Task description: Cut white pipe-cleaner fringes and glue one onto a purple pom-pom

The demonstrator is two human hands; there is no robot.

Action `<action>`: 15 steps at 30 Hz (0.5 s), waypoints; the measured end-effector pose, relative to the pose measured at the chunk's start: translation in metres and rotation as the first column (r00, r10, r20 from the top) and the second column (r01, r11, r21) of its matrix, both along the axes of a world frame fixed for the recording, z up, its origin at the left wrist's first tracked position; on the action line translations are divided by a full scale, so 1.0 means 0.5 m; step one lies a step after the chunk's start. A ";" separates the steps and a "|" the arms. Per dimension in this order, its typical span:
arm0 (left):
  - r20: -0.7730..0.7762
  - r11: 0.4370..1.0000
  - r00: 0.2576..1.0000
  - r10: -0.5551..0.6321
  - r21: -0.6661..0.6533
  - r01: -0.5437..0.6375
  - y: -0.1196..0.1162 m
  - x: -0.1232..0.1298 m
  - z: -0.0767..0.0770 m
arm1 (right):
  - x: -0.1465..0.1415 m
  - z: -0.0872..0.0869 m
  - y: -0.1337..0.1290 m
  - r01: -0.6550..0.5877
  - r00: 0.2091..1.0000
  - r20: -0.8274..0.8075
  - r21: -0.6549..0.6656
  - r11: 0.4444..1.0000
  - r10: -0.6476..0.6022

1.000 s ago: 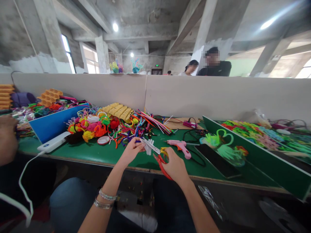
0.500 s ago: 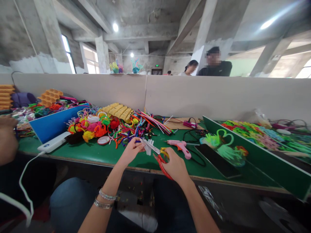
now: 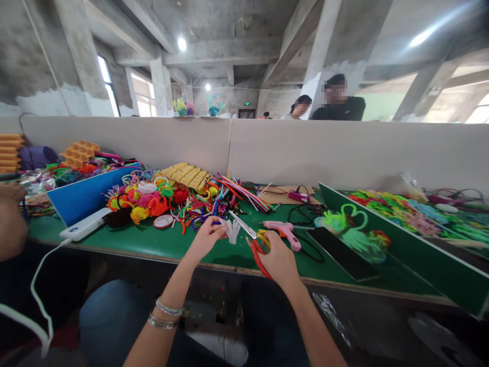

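The scissors (image 3: 246, 228) have shifted away from the left grip (image 3: 209, 234), which pinches white strips (image 3: 232, 232) at its right side; the right grip (image 3: 278, 257) holds the scissors, a pink glue gun (image 3: 294, 239) on the desk (image 3: 147, 237) just beyond it.

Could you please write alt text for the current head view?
A person's right hand holds scissors beside a white fringed piece in the left hand, over a green table. A pink glue gun and a phone lie to the right; colourful pipe cleaners are heaped left.
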State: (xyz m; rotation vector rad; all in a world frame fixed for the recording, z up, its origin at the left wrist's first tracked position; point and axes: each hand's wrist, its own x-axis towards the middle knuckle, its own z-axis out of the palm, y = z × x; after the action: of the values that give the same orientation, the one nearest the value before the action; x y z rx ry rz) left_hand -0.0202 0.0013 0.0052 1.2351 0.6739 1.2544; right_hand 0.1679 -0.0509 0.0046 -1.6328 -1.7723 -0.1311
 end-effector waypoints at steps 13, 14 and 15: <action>-0.149 0.986 0.976 0.156 0.076 -0.146 0.011 -0.014 -0.011 | 0.056 -0.007 0.018 0.121 0.929 0.306 0.274 0.954 -0.206; -0.181 0.983 0.968 0.174 0.091 -0.160 0.014 -0.017 -0.014 | 0.060 -0.008 0.018 0.131 0.906 0.355 0.288 0.949 -0.232; -0.208 0.979 0.959 0.195 0.108 -0.176 0.017 -0.020 -0.018 | 0.063 -0.009 0.019 0.139 0.881 0.397 0.304 0.942 -0.258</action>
State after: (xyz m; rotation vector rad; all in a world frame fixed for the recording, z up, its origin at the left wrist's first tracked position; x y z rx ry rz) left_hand -0.0302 0.0099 -0.0037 1.4219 0.9195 1.3254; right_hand 0.1997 -0.0415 -0.0001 -1.6674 -1.7936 -0.8556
